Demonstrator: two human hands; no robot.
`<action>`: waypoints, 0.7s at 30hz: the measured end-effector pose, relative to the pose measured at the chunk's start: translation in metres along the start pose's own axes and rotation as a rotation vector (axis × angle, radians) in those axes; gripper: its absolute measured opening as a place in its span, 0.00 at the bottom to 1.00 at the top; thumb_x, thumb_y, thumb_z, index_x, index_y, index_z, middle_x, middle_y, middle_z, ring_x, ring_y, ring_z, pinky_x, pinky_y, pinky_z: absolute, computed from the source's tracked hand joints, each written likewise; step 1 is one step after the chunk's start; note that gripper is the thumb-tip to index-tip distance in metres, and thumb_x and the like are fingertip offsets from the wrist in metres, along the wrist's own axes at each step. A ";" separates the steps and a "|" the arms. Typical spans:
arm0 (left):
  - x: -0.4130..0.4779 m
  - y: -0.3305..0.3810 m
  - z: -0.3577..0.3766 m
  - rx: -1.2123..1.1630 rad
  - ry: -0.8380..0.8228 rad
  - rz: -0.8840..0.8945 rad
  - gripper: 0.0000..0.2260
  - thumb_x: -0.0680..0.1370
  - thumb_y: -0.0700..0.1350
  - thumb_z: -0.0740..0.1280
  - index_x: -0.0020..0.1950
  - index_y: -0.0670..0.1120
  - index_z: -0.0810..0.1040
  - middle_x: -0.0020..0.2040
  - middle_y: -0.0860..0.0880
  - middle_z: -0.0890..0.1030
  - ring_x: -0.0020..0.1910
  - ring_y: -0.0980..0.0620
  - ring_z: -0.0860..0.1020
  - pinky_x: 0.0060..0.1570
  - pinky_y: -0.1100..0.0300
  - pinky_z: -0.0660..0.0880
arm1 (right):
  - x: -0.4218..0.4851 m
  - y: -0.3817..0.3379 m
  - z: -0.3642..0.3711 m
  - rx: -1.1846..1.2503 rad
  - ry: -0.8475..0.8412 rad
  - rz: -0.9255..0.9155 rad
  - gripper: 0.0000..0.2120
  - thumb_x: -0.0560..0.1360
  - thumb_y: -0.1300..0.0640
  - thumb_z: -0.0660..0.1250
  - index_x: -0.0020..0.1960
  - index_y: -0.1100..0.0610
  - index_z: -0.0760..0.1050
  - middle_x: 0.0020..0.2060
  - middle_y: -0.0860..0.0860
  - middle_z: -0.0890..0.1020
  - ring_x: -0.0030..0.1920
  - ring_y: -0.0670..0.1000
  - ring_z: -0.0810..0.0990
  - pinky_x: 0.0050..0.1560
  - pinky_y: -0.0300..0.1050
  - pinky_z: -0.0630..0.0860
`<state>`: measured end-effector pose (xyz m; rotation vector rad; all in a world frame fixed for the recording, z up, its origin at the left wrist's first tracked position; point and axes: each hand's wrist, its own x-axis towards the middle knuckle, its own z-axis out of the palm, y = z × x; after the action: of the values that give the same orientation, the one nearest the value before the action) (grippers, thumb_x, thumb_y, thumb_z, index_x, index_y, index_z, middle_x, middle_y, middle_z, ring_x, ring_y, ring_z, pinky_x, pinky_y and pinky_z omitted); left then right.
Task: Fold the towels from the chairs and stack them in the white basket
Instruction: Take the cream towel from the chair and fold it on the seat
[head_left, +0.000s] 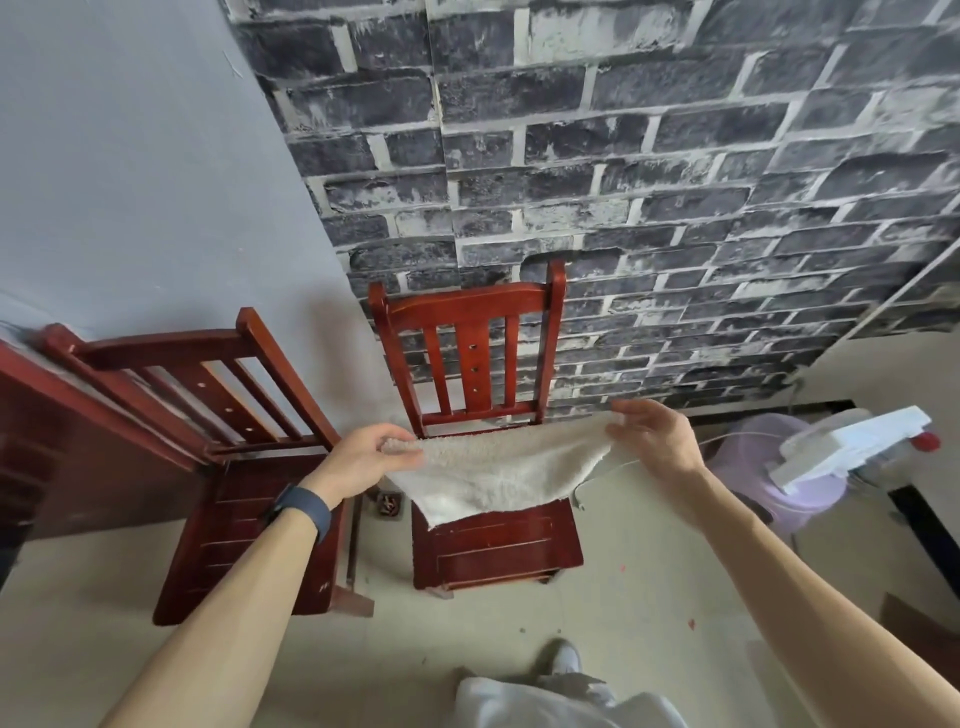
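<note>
A cream terry towel (493, 470) hangs stretched between my two hands above the seat of a red wooden chair (498, 540). My left hand (371, 457) pinches the towel's left top corner. My right hand (652, 441) grips its right top corner, fingers spread over the edge. The towel's lower edge droops onto the seat. A second red wooden chair (244, 499) stands to the left with a bare seat. No white basket is in view.
A dark red table (57, 431) sits at the far left. A lilac plastic bucket (779, 473) and a white foam piece (852, 441) stand at the right by the brick-pattern wall (623, 182). My foot (563, 660) rests on the tiled floor.
</note>
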<state>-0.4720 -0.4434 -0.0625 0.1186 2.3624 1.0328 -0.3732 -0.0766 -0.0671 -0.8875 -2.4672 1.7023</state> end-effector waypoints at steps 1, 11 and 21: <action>-0.002 -0.002 0.003 0.054 -0.039 -0.002 0.15 0.71 0.50 0.78 0.55 0.56 0.80 0.55 0.57 0.80 0.56 0.56 0.76 0.56 0.59 0.73 | 0.001 0.004 0.000 -0.073 0.021 -0.005 0.13 0.73 0.60 0.75 0.56 0.51 0.83 0.45 0.49 0.84 0.44 0.47 0.83 0.45 0.36 0.76; -0.024 -0.056 0.071 0.491 0.183 -0.029 0.13 0.82 0.44 0.61 0.63 0.51 0.80 0.57 0.46 0.84 0.54 0.43 0.81 0.47 0.56 0.76 | -0.022 0.089 0.016 -0.555 0.098 -0.274 0.05 0.77 0.59 0.71 0.51 0.57 0.84 0.44 0.54 0.87 0.40 0.58 0.83 0.42 0.47 0.79; -0.014 -0.113 0.126 0.603 0.139 -0.212 0.08 0.82 0.53 0.57 0.58 0.56 0.73 0.49 0.51 0.85 0.46 0.43 0.82 0.41 0.52 0.79 | -0.005 0.164 0.036 -0.662 -0.123 -0.092 0.04 0.79 0.53 0.68 0.49 0.51 0.82 0.42 0.51 0.83 0.41 0.58 0.82 0.39 0.45 0.71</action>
<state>-0.3794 -0.4448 -0.2046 0.0166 2.6713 0.2151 -0.3079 -0.0692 -0.2219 -0.6807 -3.1552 0.9260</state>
